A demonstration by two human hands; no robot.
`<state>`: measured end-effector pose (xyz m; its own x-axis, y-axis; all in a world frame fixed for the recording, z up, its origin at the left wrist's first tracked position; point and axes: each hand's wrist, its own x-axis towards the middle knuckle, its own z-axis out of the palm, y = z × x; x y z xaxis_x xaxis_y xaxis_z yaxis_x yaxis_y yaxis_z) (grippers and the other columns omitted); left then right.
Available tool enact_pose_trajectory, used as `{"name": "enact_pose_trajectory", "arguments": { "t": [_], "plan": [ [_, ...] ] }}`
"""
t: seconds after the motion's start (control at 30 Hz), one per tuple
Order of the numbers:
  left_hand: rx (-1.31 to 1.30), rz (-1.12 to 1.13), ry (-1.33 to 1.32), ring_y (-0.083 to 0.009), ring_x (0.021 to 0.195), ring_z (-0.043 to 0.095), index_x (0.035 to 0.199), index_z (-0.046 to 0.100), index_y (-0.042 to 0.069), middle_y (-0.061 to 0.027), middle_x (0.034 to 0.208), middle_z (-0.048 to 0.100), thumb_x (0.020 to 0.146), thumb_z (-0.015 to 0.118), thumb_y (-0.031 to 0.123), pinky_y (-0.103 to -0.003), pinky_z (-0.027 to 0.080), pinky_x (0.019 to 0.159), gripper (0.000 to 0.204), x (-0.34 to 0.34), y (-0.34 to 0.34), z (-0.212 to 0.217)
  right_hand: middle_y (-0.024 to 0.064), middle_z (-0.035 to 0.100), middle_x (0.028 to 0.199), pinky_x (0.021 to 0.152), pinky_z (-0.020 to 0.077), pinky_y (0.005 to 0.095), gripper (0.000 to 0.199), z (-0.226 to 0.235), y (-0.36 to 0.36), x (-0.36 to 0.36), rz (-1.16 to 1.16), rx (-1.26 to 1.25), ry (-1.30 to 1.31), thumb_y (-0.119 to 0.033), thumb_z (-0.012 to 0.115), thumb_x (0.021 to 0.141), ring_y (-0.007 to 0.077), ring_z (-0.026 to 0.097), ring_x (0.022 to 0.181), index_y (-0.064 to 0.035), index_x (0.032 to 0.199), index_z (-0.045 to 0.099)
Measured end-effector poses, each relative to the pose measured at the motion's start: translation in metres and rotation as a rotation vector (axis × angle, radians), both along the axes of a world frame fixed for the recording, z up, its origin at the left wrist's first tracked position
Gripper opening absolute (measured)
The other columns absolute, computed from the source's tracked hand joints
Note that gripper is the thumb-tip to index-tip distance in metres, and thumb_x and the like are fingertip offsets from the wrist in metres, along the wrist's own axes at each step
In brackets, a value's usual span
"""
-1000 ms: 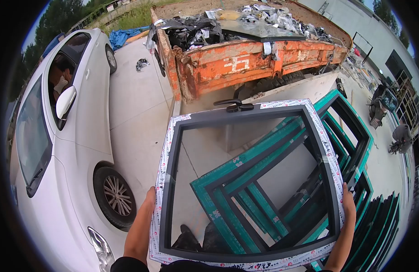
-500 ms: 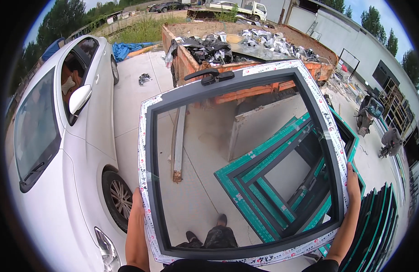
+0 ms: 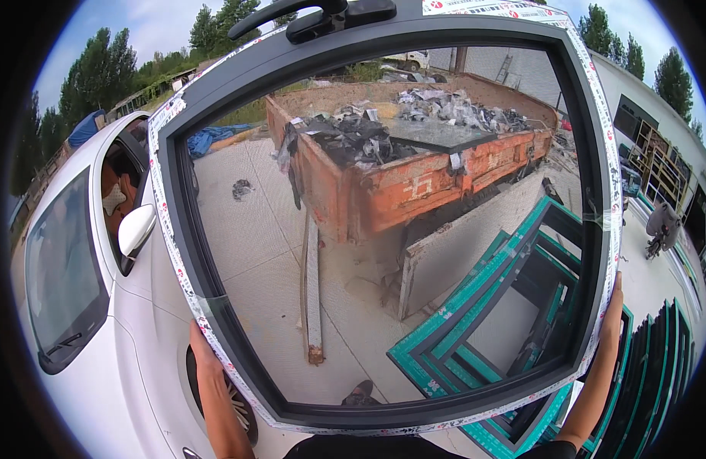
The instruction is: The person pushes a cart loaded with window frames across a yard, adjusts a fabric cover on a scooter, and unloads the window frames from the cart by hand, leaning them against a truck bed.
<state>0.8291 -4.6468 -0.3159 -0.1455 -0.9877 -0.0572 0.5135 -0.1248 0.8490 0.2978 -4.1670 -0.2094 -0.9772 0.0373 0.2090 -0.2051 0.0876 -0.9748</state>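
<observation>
I hold a large dark grey window sash [image 3: 414, 414] up in front of me, its rim partly covered in white printed protective film. My left hand [image 3: 204, 353] grips its left side low down, fingers mostly hidden behind the edge. My right hand [image 3: 613, 306] clasps the lower right side, its fingertips likewise out of sight. A black window handle [image 3: 316, 25] sits on the upper rail, partly cut off by the picture's top. Through the see-through, finely meshed-looking pane the ground beyond shows.
A white car [image 3: 127, 329] stands close on my left. Ahead is a rusty orange container [image 3: 429, 191] full of bagged rubbish, with a pale slab [image 3: 464, 245] leaning below and a long bar [image 3: 312, 306] on the concrete. Green-filmed frames [image 3: 437, 367] and a frame stack [image 3: 658, 375] are at right.
The sash has come up and fills more of the picture, its top rail now at the upper edge. Both hands moved with it, still gripping the sides. One shoe now shows through the pane.
</observation>
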Motion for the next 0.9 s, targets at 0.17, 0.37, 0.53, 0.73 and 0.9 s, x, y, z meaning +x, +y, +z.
{"name": "enact_pose_trajectory", "arguments": {
  "t": [0.17,0.37,0.53,0.73,0.9],
  "plan": [
    [-0.140,0.143,0.109,-0.0210,0.073,0.064,0.112,0.055,0.005,-0.0094,0.088,0.064,0.097,0.033,0.032,-0.033,0.055,0.063,0.038,-0.034,-0.053,0.066,0.0138,0.046,0.135,0.099,0.0358,0.0326,0.077,-0.006,-0.024,-0.027,-0.019,-0.179,0.031,-0.063,0.036,0.090,0.0237,0.047,0.118,-0.0063,0.143,0.031],
    [-0.398,0.070,0.134,-0.0175,0.082,0.063,0.115,0.056,0.007,-0.0053,0.096,0.064,0.097,0.037,0.033,-0.031,0.054,0.070,0.036,-0.042,-0.130,0.127,0.0121,0.040,0.140,0.106,0.0304,0.0347,0.074,0.036,-0.060,-0.048,-0.077,-0.416,0.221,-0.062,0.032,0.092,0.0247,0.041,0.125,-0.0098,0.144,0.029],
    [-0.383,0.207,0.209,-0.0190,0.080,0.063,0.111,0.058,0.006,-0.0054,0.093,0.064,0.097,0.038,0.031,-0.031,0.054,0.069,0.035,-0.083,-0.200,0.198,0.0120,0.047,0.134,0.103,0.0350,0.0334,0.074,0.094,-0.099,-0.053,-0.236,-0.475,0.336,-0.062,0.034,0.091,0.0260,0.045,0.121,-0.0089,0.143,0.033],
    [-0.509,-0.028,0.200,-0.0190,0.078,0.064,0.108,0.060,0.005,-0.0073,0.091,0.065,0.096,0.040,0.028,-0.031,0.055,0.067,0.033,-0.125,-0.264,0.243,0.0086,0.053,0.126,0.093,0.0435,0.0274,0.068,0.127,-0.123,-0.051,-0.212,-0.487,0.396,-0.057,0.038,0.093,0.0201,0.054,0.108,-0.0077,0.141,0.037],
    [-0.475,-0.196,0.149,-0.0190,0.076,0.064,0.108,0.061,0.004,-0.0073,0.091,0.066,0.096,0.042,0.027,-0.031,0.055,0.065,0.032,-0.149,-0.339,0.246,0.0126,0.055,0.125,0.089,0.0469,0.0291,0.074,0.155,-0.168,-0.037,-0.288,-0.325,0.329,-0.062,0.036,0.091,0.0237,0.056,0.107,-0.0069,0.141,0.036]
  ]
}}
